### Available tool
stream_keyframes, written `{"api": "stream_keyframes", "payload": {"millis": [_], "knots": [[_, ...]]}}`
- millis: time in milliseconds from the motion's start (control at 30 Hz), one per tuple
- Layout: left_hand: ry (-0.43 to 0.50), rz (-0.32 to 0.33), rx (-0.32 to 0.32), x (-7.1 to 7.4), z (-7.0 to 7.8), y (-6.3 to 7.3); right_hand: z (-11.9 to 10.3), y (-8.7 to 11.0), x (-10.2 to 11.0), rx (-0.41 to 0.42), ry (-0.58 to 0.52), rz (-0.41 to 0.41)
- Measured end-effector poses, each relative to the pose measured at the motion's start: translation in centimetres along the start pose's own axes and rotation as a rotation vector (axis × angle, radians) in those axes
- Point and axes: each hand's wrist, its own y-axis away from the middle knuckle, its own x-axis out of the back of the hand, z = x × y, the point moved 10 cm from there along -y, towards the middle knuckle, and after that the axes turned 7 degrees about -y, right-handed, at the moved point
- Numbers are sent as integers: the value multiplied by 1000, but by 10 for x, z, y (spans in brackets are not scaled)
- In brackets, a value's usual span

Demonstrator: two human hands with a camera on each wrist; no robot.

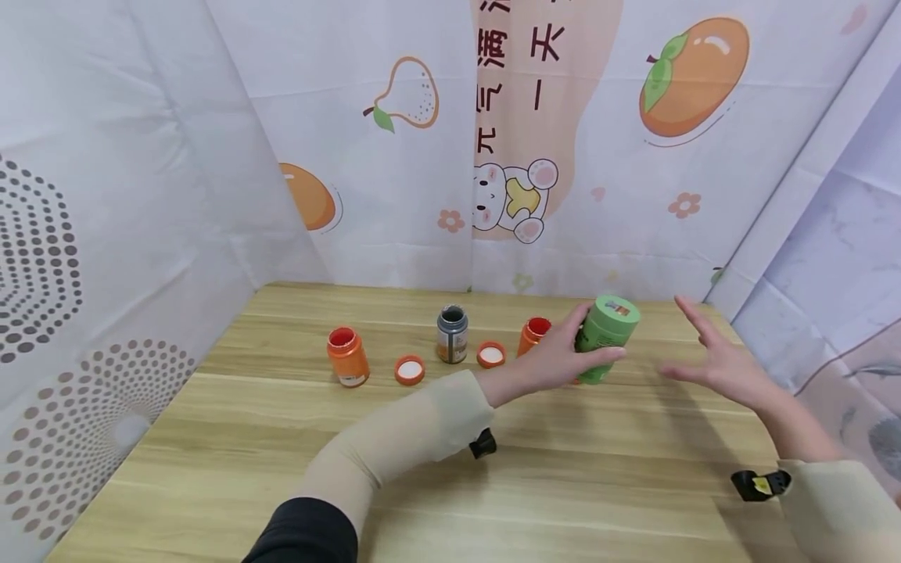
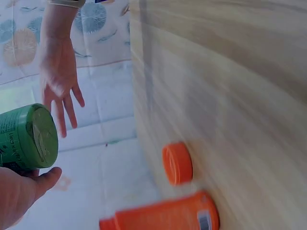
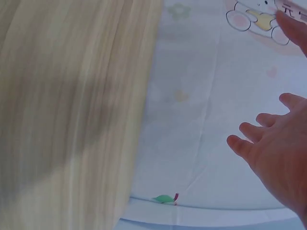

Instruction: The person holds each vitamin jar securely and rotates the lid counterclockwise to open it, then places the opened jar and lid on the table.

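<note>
My left hand (image 1: 556,358) grips a green bottle (image 1: 607,332) with a green cap, tilted and raised above the table. Its base (image 2: 44,136) faces the camera in the left wrist view. My right hand (image 1: 725,366) is held apart to the right of the bottle, fingers spread and holding nothing; the right wrist view shows its fingers (image 3: 252,132) extended. Partly behind my left hand stands an uncapped orange bottle (image 1: 535,332). An orange cap (image 2: 177,164) lies by that bottle in the left wrist view, nearly covered by my hand in the head view.
On the wooden table (image 1: 281,438), another uncapped orange bottle (image 1: 348,358) stands at left. An open grey bottle (image 1: 452,335) stands mid-back. Two orange caps lie white side up: one cap (image 1: 410,370) and another cap (image 1: 491,354). A printed curtain (image 1: 394,172) hangs behind.
</note>
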Motion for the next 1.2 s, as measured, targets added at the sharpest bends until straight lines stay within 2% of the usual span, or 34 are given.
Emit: {"api": "stream_keyframes", "payload": {"millis": [200,300,433,667,833,1033,1200], "knots": [[-64,33,-19,36,1,17,-20,-1,-6,82,-56,-9],[-85,48,0,52,-3,25,-31,0,-10,118,-78,-10],[-112,30,32,67,-7,39,-50,0,-17,166,-90,-14],[-164,-1,15,83,-7,57,-84,-2,-30,277,-57,-44],[-230,-4,17,90,-7,66,-103,-4,-40,320,-29,-70],[-252,0,6,97,-7,74,-120,-7,-51,381,24,-78],[-273,-10,9,103,-8,81,-127,-10,-58,386,15,-100]]}}
